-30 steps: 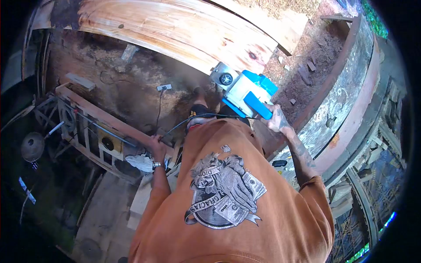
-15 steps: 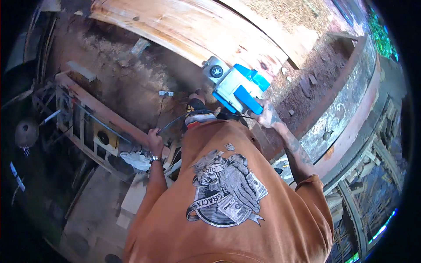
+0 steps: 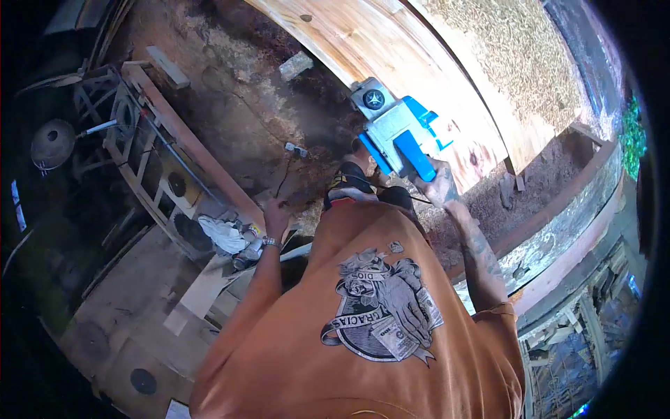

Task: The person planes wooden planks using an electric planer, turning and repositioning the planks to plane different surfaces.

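Observation:
My right hand [image 3: 440, 185] is wrapped round the rear handle of a blue and grey electric hand planer [image 3: 388, 127]. The planer rests on a pale wooden board [image 3: 363, 42], by the edge nearest me. Lower left, my left hand [image 3: 276, 218], with a watch on the wrist, is closed on a dark power cord [image 3: 285, 179]. This cord leads up to a white plug connection [image 3: 296, 149] above the dirt floor.
Shavings cover a second board [image 3: 502, 59] beyond the first. A reddish beam [image 3: 188, 140] of a wooden frame stands at left, with a white cloth [image 3: 225, 234] beside my left hand. A curved, weathered timber [image 3: 551, 237] runs along the right. Sawdust and wood scraps lie on the ground.
The view has shifted, so most things sit farther right or lower. The planer stays in my right hand on the board, and my left hand keeps hold of the cord.

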Available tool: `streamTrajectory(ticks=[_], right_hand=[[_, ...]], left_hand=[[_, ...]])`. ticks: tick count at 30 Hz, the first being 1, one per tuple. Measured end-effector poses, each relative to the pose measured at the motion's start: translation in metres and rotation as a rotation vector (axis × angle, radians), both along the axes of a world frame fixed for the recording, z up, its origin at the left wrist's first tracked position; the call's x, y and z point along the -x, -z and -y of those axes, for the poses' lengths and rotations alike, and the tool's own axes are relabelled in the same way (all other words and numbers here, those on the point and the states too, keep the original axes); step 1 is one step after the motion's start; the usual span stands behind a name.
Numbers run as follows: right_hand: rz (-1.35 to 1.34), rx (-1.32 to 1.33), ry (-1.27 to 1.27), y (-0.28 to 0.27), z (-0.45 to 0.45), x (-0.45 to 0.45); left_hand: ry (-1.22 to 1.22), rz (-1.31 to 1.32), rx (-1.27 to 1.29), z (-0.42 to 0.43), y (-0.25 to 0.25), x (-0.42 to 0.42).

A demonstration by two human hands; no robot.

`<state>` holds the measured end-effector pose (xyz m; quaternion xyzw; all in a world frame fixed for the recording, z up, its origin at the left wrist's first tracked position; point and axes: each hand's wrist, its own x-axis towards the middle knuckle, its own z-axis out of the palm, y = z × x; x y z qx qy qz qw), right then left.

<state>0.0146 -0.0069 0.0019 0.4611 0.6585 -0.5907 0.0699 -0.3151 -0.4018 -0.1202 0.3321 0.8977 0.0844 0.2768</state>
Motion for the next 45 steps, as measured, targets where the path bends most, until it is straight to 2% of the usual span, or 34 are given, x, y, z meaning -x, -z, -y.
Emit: streamTrajectory(ticks=[3, 6, 8, 9, 12, 15, 21, 24, 28, 30, 31, 33, 37, 38, 41, 44, 45], right_hand=[[-0.088, 0.017, 0.019, 0.004, -0.008, 0.015], [-0.183, -0.073, 0.072, -0.003, -0.015, 0.028], [-0.152, -0.015, 0.033, -0.014, -0.025, 0.04], [-0.107, 0.027, 0.016, -0.01, -0.033, 0.074], [-0.064, 0.009, 0.023, -0.005, -0.047, 0.108], [-0.064, 0.012, -0.006, 0.002, -0.068, 0.14], [-0.145, 0.114, 0.04, 0.023, -0.105, 0.198], [-0.104, -0.071, 0.0, 0.013, -0.124, 0.229], [-0.1, 0.009, -0.002, 0.029, -0.152, 0.266], [-0.158, 0.06, 0.034, 0.014, -0.158, 0.294], [-0.086, 0.13, 0.063, 0.021, -0.171, 0.298], [-0.081, 0.02, 0.018, 0.034, -0.176, 0.311], [-0.105, -0.028, -0.004, 0.03, -0.179, 0.349], [-0.087, 0.017, 0.022, 0.05, -0.207, 0.352], [-0.072, -0.051, -0.022, 0.049, -0.21, 0.385], [-0.074, -0.048, -0.011, 0.048, -0.214, 0.418], [-0.075, -0.038, 0.006, 0.071, -0.237, 0.416]], left_hand=[[-0.016, 0.029, 0.028, -0.003, 0.003, 0.022], [-0.044, -0.033, -0.082, -0.033, -0.012, 0.021], [-0.02, -0.04, -0.152, -0.036, -0.012, 0.029], [-0.009, -0.016, -0.173, -0.04, 0.0, 0.058], [-0.045, 0.008, -0.063, -0.054, -0.011, 0.083], [-0.112, 0.042, -0.173, -0.055, -0.001, 0.11], [-0.206, 0.055, -0.028, -0.053, -0.001, 0.149], [-0.24, 0.036, -0.066, -0.032, 0.023, 0.153], [-0.365, 0.088, -0.037, -0.046, 0.01, 0.149], [-0.373, 0.072, -0.039, -0.044, 0.005, 0.148], [-0.387, 0.075, 0.021, -0.052, -0.003, 0.143], [-0.436, 0.07, 0.05, -0.059, -0.006, 0.139], [-0.445, 0.059, -0.077, -0.036, -0.001, 0.139], [-0.481, 0.094, 0.059, -0.056, 0.0, 0.138], [-0.463, 0.056, -0.035, -0.04, 0.014, 0.148], [-0.499, 0.089, 0.044, -0.041, 0.017, 0.173], [-0.501, 0.098, 0.099, -0.066, 0.013, 0.182]])
